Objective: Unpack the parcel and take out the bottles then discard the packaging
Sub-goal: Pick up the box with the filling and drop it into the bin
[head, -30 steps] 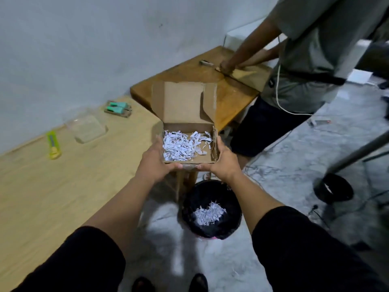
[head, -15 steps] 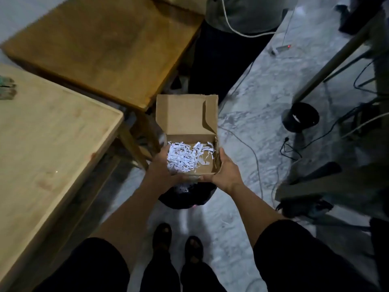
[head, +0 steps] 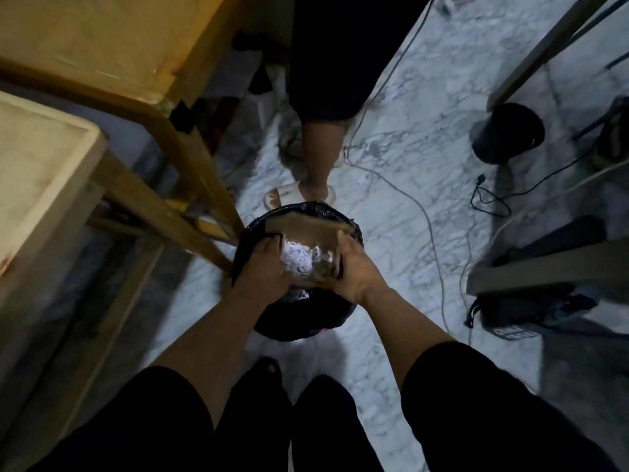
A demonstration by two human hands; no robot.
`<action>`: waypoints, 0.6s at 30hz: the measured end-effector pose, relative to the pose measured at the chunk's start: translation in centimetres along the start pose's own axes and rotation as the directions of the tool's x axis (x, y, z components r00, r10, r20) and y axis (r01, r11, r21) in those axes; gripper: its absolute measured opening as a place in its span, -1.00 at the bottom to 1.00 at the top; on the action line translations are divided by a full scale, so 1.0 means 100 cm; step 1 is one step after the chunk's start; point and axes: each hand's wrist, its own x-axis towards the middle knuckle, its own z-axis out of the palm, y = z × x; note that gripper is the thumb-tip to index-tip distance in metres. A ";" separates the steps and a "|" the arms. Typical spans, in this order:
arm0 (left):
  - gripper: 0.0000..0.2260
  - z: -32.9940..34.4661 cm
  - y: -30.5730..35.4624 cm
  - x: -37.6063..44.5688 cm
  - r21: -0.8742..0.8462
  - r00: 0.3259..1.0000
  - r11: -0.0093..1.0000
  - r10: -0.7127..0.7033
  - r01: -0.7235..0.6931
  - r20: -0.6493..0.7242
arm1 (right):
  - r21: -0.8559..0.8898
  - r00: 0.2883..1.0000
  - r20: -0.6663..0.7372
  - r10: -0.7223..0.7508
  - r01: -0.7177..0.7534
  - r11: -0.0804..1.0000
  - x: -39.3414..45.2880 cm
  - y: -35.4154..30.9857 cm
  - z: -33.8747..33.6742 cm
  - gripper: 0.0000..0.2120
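Observation:
A small brown cardboard box (head: 308, 233) with its lid flap open holds white shredded paper (head: 297, 260). My left hand (head: 263, 267) grips its left side and my right hand (head: 355, 270) grips its right side. The box sits low, right at the mouth of a black-lined bin (head: 306, 321) on the floor, with its far flap over the bin's far rim. The image is blurred by motion. No bottles are in view.
Two wooden tables (head: 102, 46) stand at the left, their legs close beside the bin. Another person's leg (head: 320, 155) stands just beyond the bin. Cables (head: 432, 233) trail over the marble floor, and a black round stand base (head: 507, 132) sits at the right.
My hands have lowered the box from chest height down to the bin's mouth. My view has tilted further down toward the floor.

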 end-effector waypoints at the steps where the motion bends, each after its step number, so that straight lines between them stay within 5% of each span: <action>1: -0.32 -0.001 0.001 0.000 0.021 1.000 1.000 -0.018 0.018 0.004 | -0.074 1.000 0.022 0.014 -0.012 0.997 0.002 -0.001 -0.002 -0.09; 7: -0.47 -0.058 0.025 -0.023 0.239 0.998 0.969 -0.054 0.061 -0.037 | -0.295 0.999 0.009 0.036 -0.032 0.955 -0.017 -0.039 -0.050 -0.45; 11: -0.62 -0.117 0.049 -0.052 0.303 0.986 0.951 -0.016 0.066 -0.166 | -0.371 0.996 -0.056 -0.066 0.041 0.928 -0.043 -0.079 -0.102 -0.33; 18: -0.52 -0.242 0.099 -0.124 0.351 0.939 0.929 0.012 0.117 -0.343 | -0.521 0.946 -0.143 -0.290 0.177 0.835 -0.106 -0.176 -0.195 -0.35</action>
